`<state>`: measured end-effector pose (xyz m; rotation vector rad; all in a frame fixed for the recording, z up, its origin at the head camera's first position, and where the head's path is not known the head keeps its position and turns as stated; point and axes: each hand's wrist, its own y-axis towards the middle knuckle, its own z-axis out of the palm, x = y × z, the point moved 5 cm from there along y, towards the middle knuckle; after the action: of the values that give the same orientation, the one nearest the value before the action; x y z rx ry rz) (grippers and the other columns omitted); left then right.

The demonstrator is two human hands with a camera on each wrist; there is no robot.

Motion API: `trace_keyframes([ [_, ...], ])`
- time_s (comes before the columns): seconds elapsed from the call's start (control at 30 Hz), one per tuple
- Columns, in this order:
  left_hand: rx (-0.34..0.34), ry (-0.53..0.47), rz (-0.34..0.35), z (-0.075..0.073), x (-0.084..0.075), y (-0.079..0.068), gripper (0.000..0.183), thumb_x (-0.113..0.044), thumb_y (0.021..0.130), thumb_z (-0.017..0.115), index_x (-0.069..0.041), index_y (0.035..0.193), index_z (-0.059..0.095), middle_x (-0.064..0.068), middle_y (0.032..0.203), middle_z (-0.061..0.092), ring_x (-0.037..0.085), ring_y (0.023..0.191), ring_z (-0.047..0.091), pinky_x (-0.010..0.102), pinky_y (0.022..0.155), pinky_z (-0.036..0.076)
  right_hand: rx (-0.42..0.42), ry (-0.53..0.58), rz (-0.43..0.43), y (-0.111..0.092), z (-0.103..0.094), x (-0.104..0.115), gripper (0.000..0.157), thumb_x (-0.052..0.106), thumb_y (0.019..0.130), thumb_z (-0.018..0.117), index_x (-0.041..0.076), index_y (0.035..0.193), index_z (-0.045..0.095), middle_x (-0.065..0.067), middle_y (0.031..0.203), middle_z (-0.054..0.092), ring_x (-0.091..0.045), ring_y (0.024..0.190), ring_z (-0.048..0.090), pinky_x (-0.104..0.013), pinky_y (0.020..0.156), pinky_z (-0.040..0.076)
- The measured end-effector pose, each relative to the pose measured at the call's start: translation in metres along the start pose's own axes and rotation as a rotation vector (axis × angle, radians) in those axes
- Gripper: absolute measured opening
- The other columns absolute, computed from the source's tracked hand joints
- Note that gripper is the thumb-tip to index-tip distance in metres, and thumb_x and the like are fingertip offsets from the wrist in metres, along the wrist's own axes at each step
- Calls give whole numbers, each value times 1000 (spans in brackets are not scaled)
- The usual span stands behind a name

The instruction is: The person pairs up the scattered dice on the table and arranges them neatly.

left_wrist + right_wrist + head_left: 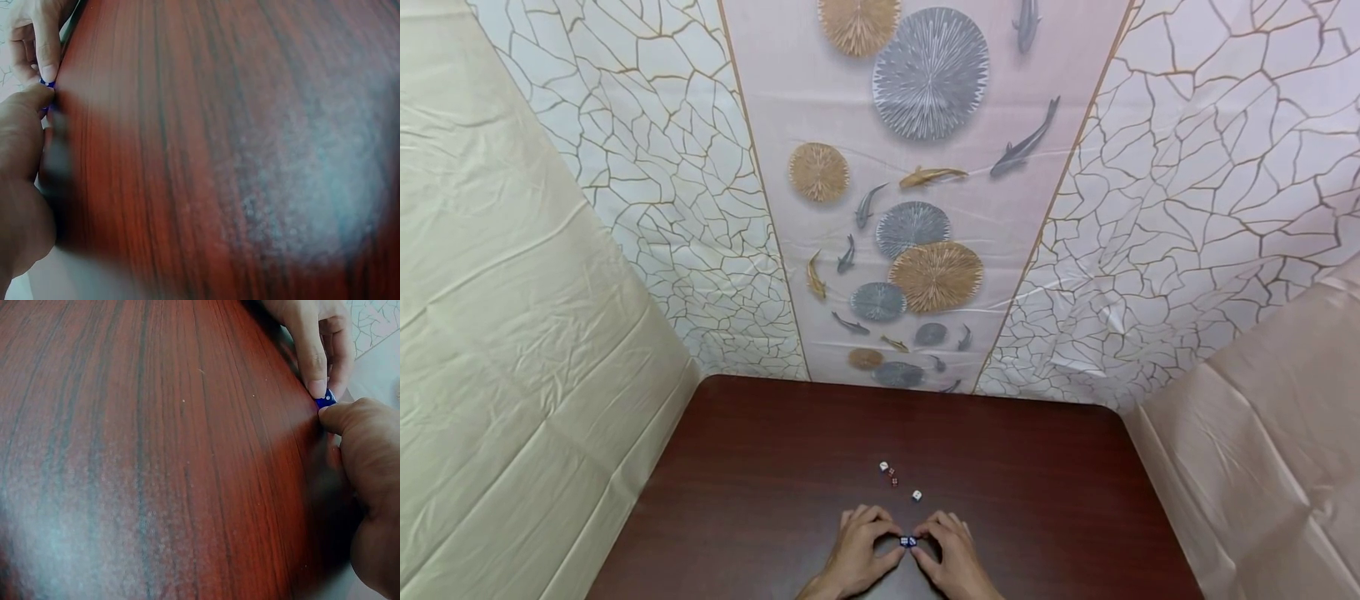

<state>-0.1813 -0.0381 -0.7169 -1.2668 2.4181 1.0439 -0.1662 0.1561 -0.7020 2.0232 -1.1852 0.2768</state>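
Observation:
Two small blue dice with white pips sit side by side near the front of the table. My left hand (859,552) pinches the left blue die (904,542) between thumb and index finger. From the other side, my right hand (953,557) pinches the right blue die (912,542) in the same way. In the right wrist view, blue die faces (327,398) show between the fingertips of both hands. Only slivers of blue (47,82) appear past the left thumb in the left wrist view.
Beyond the hands lie a white die (883,467), two red dice (892,482) close to it, and another white die (917,496) nearer the right hand. The dark red wooden table (737,467) has cloth hangings at its back (895,250) and sides.

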Motion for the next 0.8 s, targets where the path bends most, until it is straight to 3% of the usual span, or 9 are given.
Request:
trace_keyframes([
  [0.27, -11, -1, 6, 0, 0, 0, 25, -27, 82, 100, -28, 103, 86, -17, 107, 72, 5, 101, 63, 38, 91, 40, -7, -17, -15, 1, -1, 1, 32, 9, 77, 100, 20, 100, 81, 12, 98, 68, -4, 90, 57, -29, 77, 39],
  [0.47, -14, 0, 9, 0, 0, 0, 26, -27, 82, 100, -28, 102, 86, -17, 107, 71, 4, 101, 63, 37, 91, 39, 57, 17, 45, 2, -3, 2, 28, 14, 83, 99, 18, 105, 81, 15, 98, 66, -3, 89, 53, -29, 78, 38],
  [0.67, -18, 5, 10, 1, 1, -1, 26, -28, 82, 100, -29, 103, 86, -17, 107, 71, 4, 100, 62, 36, 91, 39, 78, 59, 92, 2, -5, 1, 30, 15, 85, 97, 15, 110, 80, 14, 95, 67, -6, 88, 57, -30, 80, 42],
  [0.8, -25, 13, 17, 2, 1, -1, 25, -30, 82, 100, -30, 102, 85, -18, 107, 71, 3, 100, 62, 36, 91, 39, 71, 112, 124, 4, -8, 0, 28, 12, 87, 96, 14, 111, 80, 10, 95, 70, -9, 89, 63, -29, 80, 51],
])
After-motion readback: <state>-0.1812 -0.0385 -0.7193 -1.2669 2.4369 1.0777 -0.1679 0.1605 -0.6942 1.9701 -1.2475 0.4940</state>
